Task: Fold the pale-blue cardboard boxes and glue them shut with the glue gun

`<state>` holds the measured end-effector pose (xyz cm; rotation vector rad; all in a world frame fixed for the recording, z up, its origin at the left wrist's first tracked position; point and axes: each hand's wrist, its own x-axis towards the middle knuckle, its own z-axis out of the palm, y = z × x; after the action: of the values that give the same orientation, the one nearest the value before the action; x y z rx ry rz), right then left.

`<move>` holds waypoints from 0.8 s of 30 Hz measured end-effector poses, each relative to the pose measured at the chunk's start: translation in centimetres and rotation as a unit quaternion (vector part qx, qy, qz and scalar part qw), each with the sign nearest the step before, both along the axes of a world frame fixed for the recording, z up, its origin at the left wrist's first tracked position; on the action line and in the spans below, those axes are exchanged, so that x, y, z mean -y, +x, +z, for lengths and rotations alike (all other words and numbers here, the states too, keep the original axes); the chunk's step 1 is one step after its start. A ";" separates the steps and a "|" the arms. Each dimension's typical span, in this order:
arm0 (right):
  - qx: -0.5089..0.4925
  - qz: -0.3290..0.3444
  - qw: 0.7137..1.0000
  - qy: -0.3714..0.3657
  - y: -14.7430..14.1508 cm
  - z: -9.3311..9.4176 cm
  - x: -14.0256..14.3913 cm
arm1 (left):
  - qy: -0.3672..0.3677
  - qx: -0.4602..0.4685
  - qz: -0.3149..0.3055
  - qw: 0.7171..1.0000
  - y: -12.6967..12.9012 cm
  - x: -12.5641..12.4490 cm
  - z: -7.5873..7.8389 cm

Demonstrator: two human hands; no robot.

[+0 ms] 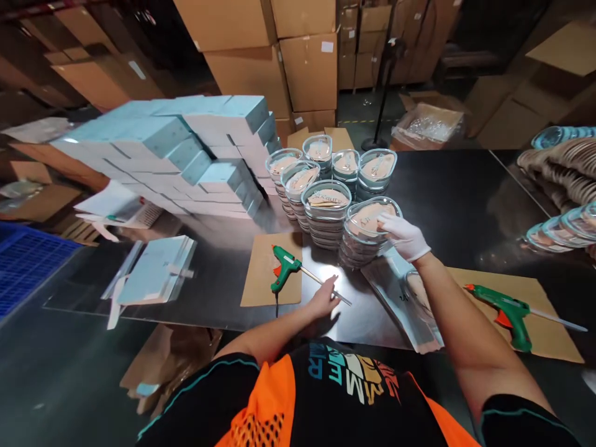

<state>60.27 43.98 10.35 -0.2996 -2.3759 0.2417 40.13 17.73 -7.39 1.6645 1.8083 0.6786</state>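
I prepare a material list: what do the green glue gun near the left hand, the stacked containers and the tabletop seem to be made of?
Green glue gun: probably satin hard plastic; molded-looking body.
Stacked containers: apparently clear, glossy plastic; contents show through.
Tabletop: smooth, dark, perhaps metal; it reflects light.

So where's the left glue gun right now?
In the head view, the left glue gun rests on a brown sheet, just left of your left hand, near the stacked containers.

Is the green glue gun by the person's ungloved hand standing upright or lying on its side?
On its side: the glue gun shows its profile, trigger and handle spread across the cardboard sheet.
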 end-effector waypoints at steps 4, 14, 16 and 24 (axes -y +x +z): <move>-0.013 -0.018 1.000 -0.013 1.1 -0.9 1.1 | 0.100 0.011 0.129 0.986 -4.5 -5.8 3.6; 0.016 -0.096 0.995 0.009 -3.1 -0.6 12.2 | 0.218 -0.238 -0.040 0.946 -19.2 -15.1 18.3; 0.028 -0.174 0.983 0.043 -4.4 -0.2 15.7 | 0.191 -0.270 -0.050 0.942 -18.6 -14.6 19.1; 0.079 -0.401 0.906 0.115 -8.2 2.1 21.8 | 0.139 -0.365 0.045 0.919 -12.8 -8.0 21.7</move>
<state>52.07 22.17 12.44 -1.1673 -2.1903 -0.4609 27.29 25.72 14.29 2.2399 2.3902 0.3766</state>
